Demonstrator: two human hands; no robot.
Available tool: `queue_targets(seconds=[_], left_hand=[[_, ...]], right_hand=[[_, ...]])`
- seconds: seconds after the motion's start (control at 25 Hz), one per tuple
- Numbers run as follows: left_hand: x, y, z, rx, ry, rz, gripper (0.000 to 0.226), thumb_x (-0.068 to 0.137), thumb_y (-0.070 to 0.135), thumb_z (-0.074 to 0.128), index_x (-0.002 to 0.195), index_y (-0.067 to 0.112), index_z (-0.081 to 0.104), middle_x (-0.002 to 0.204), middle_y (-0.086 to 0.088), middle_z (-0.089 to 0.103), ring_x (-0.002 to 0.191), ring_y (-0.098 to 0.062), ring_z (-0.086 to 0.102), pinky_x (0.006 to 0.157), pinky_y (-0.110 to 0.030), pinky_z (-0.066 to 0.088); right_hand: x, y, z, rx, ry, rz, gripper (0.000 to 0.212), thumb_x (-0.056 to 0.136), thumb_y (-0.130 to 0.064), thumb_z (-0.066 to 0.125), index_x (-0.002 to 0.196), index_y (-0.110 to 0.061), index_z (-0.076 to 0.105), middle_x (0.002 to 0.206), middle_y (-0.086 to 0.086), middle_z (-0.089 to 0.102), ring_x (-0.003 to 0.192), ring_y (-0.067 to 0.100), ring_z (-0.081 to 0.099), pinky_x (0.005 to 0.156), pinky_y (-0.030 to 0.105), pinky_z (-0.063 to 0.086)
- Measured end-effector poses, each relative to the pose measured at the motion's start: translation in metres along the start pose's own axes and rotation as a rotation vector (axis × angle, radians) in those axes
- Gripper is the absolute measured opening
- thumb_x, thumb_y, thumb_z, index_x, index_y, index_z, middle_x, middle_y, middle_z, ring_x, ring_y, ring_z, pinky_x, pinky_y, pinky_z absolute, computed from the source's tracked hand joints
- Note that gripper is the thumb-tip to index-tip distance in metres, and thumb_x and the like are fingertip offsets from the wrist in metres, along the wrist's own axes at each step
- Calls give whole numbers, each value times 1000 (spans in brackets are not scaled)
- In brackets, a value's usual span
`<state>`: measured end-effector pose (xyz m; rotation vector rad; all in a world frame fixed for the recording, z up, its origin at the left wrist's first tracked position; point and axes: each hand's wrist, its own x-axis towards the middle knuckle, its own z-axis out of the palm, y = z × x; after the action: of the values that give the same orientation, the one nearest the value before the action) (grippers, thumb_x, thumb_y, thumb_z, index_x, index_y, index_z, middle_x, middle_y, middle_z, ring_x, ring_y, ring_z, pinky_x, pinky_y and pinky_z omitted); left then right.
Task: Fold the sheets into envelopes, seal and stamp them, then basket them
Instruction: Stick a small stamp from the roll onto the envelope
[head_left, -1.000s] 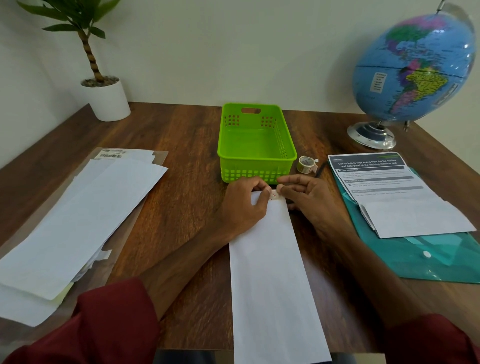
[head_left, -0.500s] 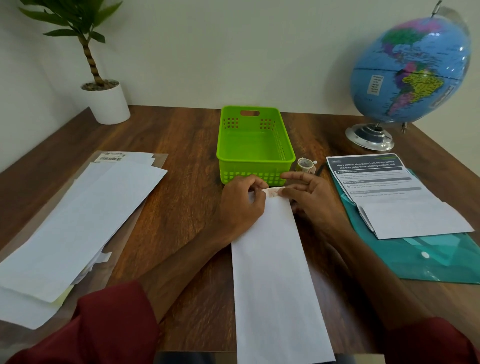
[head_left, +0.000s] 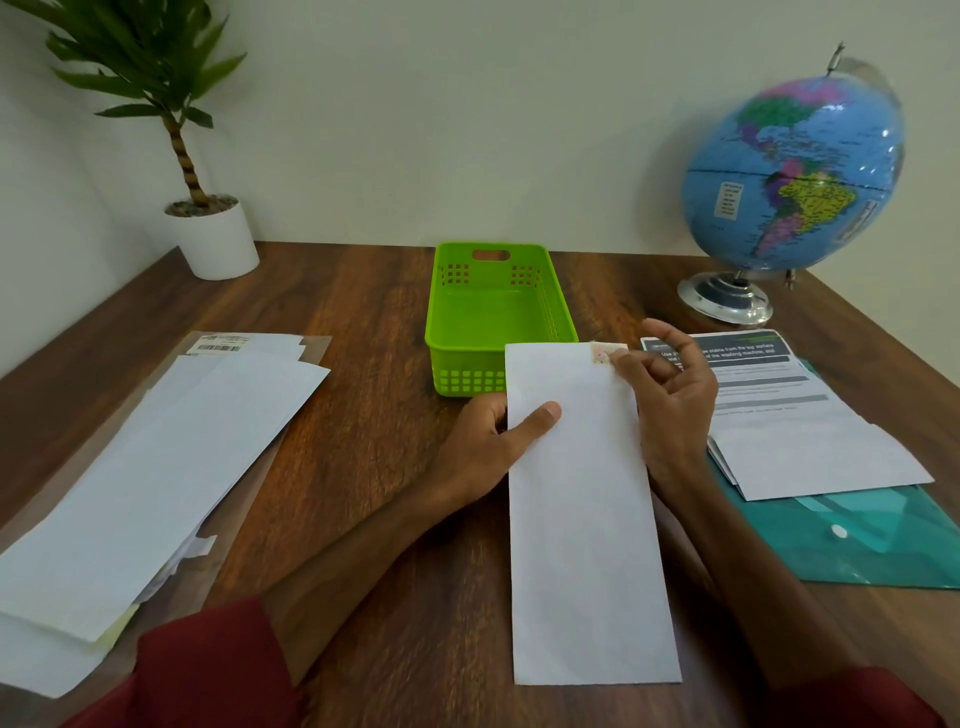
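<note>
A potted plant (head_left: 208, 228) stands at the far left corner of a wooden desk (head_left: 363, 322), above a loose stack of white sheets (head_left: 156, 457). At centre, a green basket (head_left: 498, 317) sits behind a long white envelope (head_left: 582, 509) held in both hands: the left hand (head_left: 488, 447) pinches its left edge, thumb on top, fingers under (hidden by paper), while the right hand (head_left: 670, 400) presses a fingertip on a small stamp (head_left: 602, 354) at the top right corner, other fingers loosely spread. To the right lie printed papers (head_left: 779, 410) on a teal folder (head_left: 883, 540), a globe (head_left: 795, 176) behind them
</note>
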<state>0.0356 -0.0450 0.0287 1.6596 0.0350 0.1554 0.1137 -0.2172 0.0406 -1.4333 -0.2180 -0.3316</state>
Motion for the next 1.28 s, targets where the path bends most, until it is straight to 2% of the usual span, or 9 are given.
queue_targets(seconds=[0.16,0.4,0.52,0.68,0.8,0.96,1.12,1.2,1.28], left_hand=[[9,15,-16,-132,188,49,10,96,19,67,90,14,73,84,4,79,75,-10,74,66,-26,59],[21,29,-67,-13,427,83,11,95,34,68,88,25,67,89,12,75,77,-6,74,63,-20,59],[27,25,-85,34,470,37,15,94,40,68,87,27,65,91,13,74,81,-12,74,70,-25,60],[32,24,-98,-8,492,7,13,96,35,66,88,24,65,96,6,74,82,-13,73,69,-24,58],[34,25,-103,-52,492,-63,16,97,33,66,86,21,65,94,1,74,82,-15,73,71,-27,59],[36,31,-101,-83,510,-79,27,102,37,55,84,19,64,91,3,73,83,-16,70,78,-32,54],[35,30,-95,-110,486,-47,35,105,41,48,87,18,68,71,6,71,56,-9,64,51,-26,48],[33,20,-96,84,494,115,33,105,39,48,93,19,72,72,7,70,56,-8,63,46,-22,45],[32,7,-98,475,517,317,25,104,36,51,103,23,72,90,10,72,78,-6,65,60,-18,49]], right_hand=[[-8,-8,5,76,-127,-11,47,94,-7,70,137,-12,51,106,8,75,102,21,74,89,37,61],[-26,-15,5,-499,-594,-568,36,83,-32,83,115,-20,71,124,0,61,121,17,57,100,33,48],[-34,-17,10,-590,-834,-676,54,78,-45,86,125,-25,69,137,-4,57,133,22,49,108,44,41],[-44,-17,16,-735,-982,-783,72,81,-66,74,142,-32,57,155,-8,45,147,17,36,117,47,35],[-48,-12,21,-755,-948,-886,65,86,-61,71,141,-28,60,154,-3,50,143,18,44,114,42,39],[-49,-5,24,-706,-710,-1080,34,96,-38,69,120,-15,76,132,5,69,120,24,65,94,42,54],[-47,-10,22,-661,-426,-1178,21,100,-19,67,107,-4,79,115,8,77,101,26,74,80,43,57],[-44,-13,18,-706,-350,-1150,23,102,-17,62,110,-3,78,115,10,76,103,27,73,83,42,56],[-40,-15,15,-768,-318,-1118,22,98,-8,65,116,-2,75,117,13,75,106,30,71,87,43,55]])
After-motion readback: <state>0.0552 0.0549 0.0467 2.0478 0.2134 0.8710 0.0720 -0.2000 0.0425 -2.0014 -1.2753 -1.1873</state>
